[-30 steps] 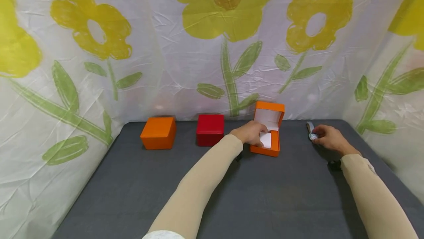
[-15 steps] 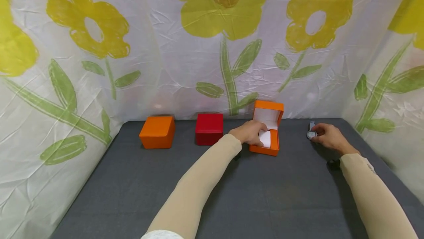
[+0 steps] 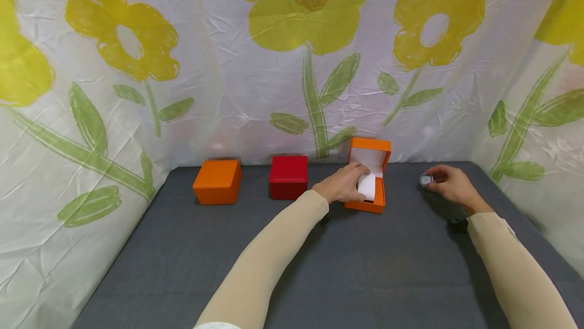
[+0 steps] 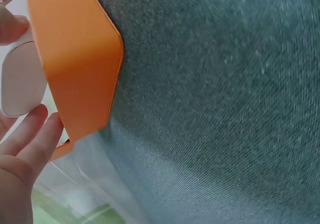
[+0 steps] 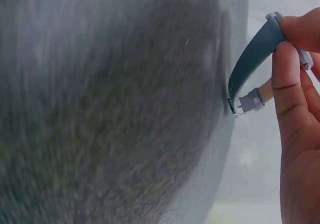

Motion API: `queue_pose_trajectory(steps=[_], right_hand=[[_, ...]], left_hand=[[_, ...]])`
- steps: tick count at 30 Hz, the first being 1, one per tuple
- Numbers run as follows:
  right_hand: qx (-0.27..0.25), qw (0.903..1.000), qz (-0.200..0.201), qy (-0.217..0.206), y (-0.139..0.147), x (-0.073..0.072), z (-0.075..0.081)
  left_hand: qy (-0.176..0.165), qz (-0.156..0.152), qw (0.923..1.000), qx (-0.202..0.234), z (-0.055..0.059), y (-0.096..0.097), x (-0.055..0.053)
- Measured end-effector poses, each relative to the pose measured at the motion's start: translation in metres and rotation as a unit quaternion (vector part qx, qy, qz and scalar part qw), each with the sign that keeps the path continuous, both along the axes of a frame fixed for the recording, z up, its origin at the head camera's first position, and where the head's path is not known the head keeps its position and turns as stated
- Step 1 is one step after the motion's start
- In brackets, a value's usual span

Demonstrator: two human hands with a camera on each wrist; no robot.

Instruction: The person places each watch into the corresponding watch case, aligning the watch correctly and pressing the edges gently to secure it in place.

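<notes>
My left hand (image 3: 338, 184) reaches into an open orange watch box (image 3: 365, 207) with its lid standing up and a white lining inside. Its thumb and fingers pinch a white cushion (image 3: 367, 187), tilted within the box. The cushion's rounded end (image 4: 24, 78) shows between thumb and fingers in the left wrist view. To the right, my right hand (image 3: 452, 185) pinches a wristwatch (image 3: 426, 180) by its case, the dial facing the head camera. In the right wrist view the blue-grey strap (image 5: 256, 51) hangs down in a loop to its buckle, close over the table.
Left of the open box stand a closed red box (image 3: 288, 178) and a closed orange box (image 3: 217, 182). A dark grey cloth (image 3: 365, 278) covers the table. Behind and at both sides hangs a white curtain (image 3: 219, 40) with large yellow flowers.
My right hand has raised the watch off the table and turned its dial toward the head camera. The white cushion in my left hand has lifted slightly and tilted in the box.
</notes>
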State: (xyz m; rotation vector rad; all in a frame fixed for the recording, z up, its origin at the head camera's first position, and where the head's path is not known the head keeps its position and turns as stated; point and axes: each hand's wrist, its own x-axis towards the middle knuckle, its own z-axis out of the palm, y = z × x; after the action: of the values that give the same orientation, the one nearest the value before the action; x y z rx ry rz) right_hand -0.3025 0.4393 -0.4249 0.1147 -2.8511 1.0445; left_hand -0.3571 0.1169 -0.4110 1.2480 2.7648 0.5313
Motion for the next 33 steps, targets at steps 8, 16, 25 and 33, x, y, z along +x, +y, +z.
queue_pose_trajectory(steps=[8,16,25,33], right_hand=[[-0.01,0.9998,0.008,0.015,-0.024,0.007,0.015],[-0.044,0.9983,0.038,0.004,-0.051,0.017,0.021],[-0.075,0.9939,0.067,0.047,-0.084,0.032,0.024],[-0.111,0.9854,0.112,0.064,-0.109,0.046,0.031]], left_hand=[[-0.048,0.006,0.9932,0.106,0.004,-0.007,0.008],[-0.197,0.029,0.9491,0.244,0.007,-0.02,0.027],[-0.247,0.033,0.9205,0.301,-0.001,-0.04,0.047],[-0.295,0.027,0.8774,0.378,-0.013,-0.058,0.059]])
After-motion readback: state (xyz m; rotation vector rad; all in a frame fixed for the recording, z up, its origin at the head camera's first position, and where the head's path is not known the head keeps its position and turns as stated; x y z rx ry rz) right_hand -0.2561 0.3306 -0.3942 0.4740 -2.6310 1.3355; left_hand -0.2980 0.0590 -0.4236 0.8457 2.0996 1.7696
